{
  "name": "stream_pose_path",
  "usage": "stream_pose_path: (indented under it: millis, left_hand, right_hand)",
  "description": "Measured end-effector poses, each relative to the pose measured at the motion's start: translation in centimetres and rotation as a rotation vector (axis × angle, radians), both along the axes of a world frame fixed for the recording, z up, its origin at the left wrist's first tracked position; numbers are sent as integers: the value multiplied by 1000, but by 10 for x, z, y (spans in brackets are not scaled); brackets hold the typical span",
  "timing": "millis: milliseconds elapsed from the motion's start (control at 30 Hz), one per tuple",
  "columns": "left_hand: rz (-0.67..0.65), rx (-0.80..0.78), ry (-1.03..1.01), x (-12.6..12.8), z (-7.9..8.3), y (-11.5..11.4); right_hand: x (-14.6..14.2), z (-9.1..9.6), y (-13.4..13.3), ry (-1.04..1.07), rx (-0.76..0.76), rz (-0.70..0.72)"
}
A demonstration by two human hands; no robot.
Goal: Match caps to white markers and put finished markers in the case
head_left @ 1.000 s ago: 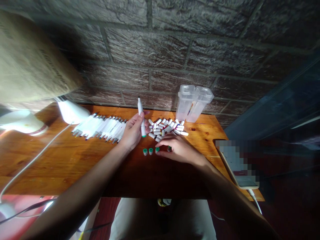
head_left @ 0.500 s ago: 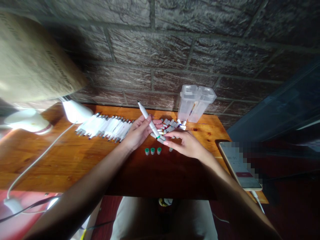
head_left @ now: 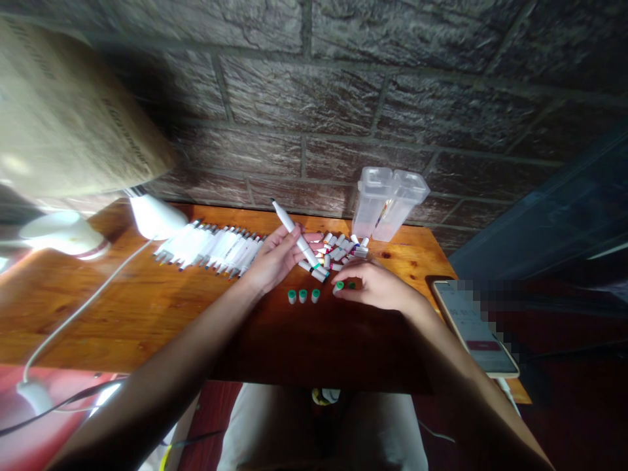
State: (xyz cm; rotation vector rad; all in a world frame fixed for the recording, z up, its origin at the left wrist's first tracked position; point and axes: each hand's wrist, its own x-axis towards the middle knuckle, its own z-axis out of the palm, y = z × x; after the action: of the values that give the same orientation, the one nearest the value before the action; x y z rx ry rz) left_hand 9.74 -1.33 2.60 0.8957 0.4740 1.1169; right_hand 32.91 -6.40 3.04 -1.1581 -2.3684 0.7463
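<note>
My left hand (head_left: 275,260) is closed around a white marker (head_left: 290,226), which slants with its dark tip up and left; a green band shows at its lower end. My right hand (head_left: 375,284) pinches a green-topped marker cap (head_left: 338,286) between thumb and fingers, low over the table. Another green-topped cap (head_left: 352,286) is partly hidden by that hand. Left of it, three green-topped caps (head_left: 303,296) stand upright in a short row. Behind my hands lies a loose pile of grey-white caps (head_left: 338,248) with several coloured ends.
Many white markers (head_left: 216,248) lie side by side at the left. Two clear plastic cases (head_left: 390,204) stand by the brick wall. A lamp (head_left: 157,216) with its cable is on the left, and a phone (head_left: 475,327) rests at the table's right edge.
My right hand has moved from the marker's lower end to the right and nearer me, and now holds a green-topped cap. The left hand keeps the marker. The view has shifted slightly.
</note>
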Motion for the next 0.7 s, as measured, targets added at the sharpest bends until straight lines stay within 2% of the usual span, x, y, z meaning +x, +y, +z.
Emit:
stream_pose_path:
  millis: [167,300,400,500,567,700]
  left_hand:
    - [-6,75,62,0,-5,2]
    - [17,161,115,-1,-9,4]
    - [80,303,291,-4,-10,5]
    - [135,528,609,-9,-9,3]
    - [127,654,766,-11,-6,0]
    - [79,796,918,-11,-3,-3]
  right_hand:
    - [-1,10,-4,333,-79,-94]
    - [-1,13,-4,562,-222,-117]
    - [-5,12,-4,732,-289,-184]
    - [-9,10,-1,946,-211,-353]
    - [-10,10,1,1040,-123,-452]
    - [-11,13,1,1045,0,-534]
